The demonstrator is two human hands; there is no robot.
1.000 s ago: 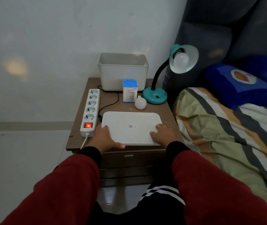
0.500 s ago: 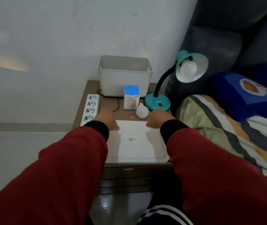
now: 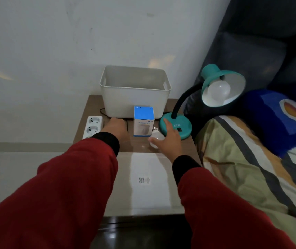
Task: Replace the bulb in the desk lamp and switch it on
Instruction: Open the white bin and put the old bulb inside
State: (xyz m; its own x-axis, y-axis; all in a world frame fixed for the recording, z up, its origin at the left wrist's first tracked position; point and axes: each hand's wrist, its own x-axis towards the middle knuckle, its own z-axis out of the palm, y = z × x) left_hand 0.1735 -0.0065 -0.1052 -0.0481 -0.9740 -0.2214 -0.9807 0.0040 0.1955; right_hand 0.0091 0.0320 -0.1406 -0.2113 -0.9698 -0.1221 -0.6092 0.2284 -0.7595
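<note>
A: While both red-sleeved arms stretched over the bedside table (image 3: 82, 126), where was the loose bulb (image 3: 156, 136)?

B: It lay on its side on the table, just in front of the teal lamp (image 3: 177, 126), at the near left edge of the lamp's round base and touching or nearly touching the small blue and white box (image 3: 144, 123).

A: And the right hand (image 3: 168, 139)?

B: It was spread out, fingers fairly straight, over that bulb. The thumb reached to the bulb's near left side and the forefinger pointed across the lamp's base. I could not tell whether it had hold of the bulb; no finger was curled round it.

A: The left hand (image 3: 115, 127)?

B: Left of the lamp, beyond the box from it, knuckles up, close in front of the white bin (image 3: 134, 92). Its fingers were hidden behind the back of the hand, so I cannot tell if they were bent or held anything. A black cord (image 3: 102, 110) ran beside it.

A: Did the lamp have a bulb in it?

B: Yes, a white bulb (image 3: 218, 90) sat in the shade, unlit, and the shade leaned out to the right of the base, over the edge of the bed (image 3: 242, 168). A white power strip (image 3: 92, 126) lay far left of the lamp, and a flat white tray (image 3: 149, 184) sat in front of it, nearer the person.
</note>
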